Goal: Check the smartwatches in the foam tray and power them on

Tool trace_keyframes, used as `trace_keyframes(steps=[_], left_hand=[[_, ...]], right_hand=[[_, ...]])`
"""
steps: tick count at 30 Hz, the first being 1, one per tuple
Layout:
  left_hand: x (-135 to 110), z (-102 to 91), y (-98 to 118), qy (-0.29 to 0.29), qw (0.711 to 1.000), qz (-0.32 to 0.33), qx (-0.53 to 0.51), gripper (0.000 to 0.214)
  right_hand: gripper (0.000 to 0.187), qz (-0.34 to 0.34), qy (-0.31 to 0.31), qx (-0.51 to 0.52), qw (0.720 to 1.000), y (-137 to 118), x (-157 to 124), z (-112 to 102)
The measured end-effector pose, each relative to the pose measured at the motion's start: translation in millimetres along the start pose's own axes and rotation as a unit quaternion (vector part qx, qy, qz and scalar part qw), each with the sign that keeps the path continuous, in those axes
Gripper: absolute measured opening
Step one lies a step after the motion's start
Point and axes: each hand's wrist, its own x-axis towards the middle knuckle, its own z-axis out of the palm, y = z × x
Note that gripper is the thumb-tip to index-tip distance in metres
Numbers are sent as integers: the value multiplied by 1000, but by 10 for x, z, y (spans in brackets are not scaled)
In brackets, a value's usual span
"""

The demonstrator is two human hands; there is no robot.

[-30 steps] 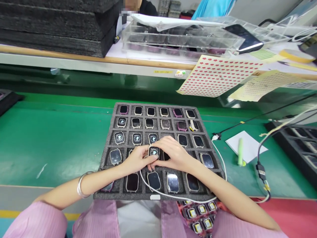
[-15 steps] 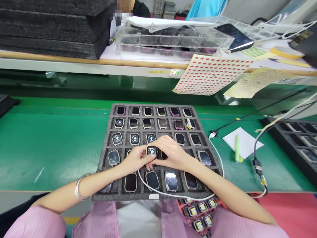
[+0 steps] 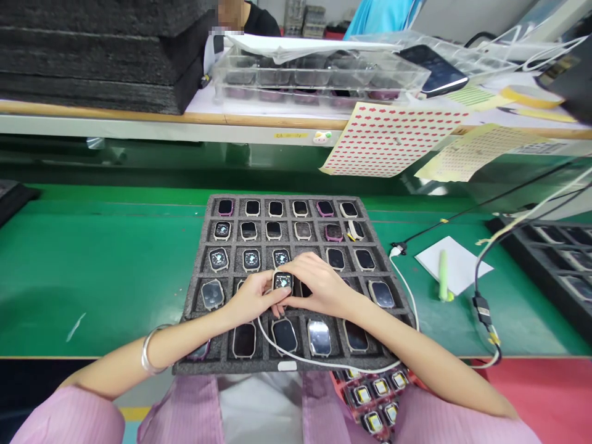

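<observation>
A dark foam tray with a grid of pockets lies on the green belt, and each pocket holds a smartwatch body. My left hand and my right hand meet over the tray's middle. Both pinch one lit smartwatch body between their fingertips. A white cable runs from under my hands, loops across the tray's near row and goes off to the right. A silver bangle sits on my left wrist.
Red dotted sticker sheets hang off the raised shelf behind the belt. Clear plastic trays and stacked dark foam rest on that shelf. White paper with a green pen lies to the right. A second dark tray sits far right. A small tray of parts rests on my lap.
My hands keep hold of the same watch body over the tray's middle. Only the view has shifted slightly.
</observation>
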Motion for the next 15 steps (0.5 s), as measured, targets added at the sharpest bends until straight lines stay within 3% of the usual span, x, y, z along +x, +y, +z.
trace_keyframes(steps=[4, 6, 9, 15], left_hand=[[-14, 17, -15, 21, 997, 43, 65, 37], [-21, 27, -28, 14, 996, 62, 70, 40], [-31, 39, -43, -16, 997, 40, 56, 43], [-52, 63, 9, -25, 996, 9, 84, 41]], right_hand=[[35, 18, -6, 33, 999, 16, 23, -133], [35, 39, 19, 59, 997, 94, 25, -263], [34, 90, 57, 41, 993, 283, -26, -425], [41, 138, -64, -78, 985, 484, -260, -571]])
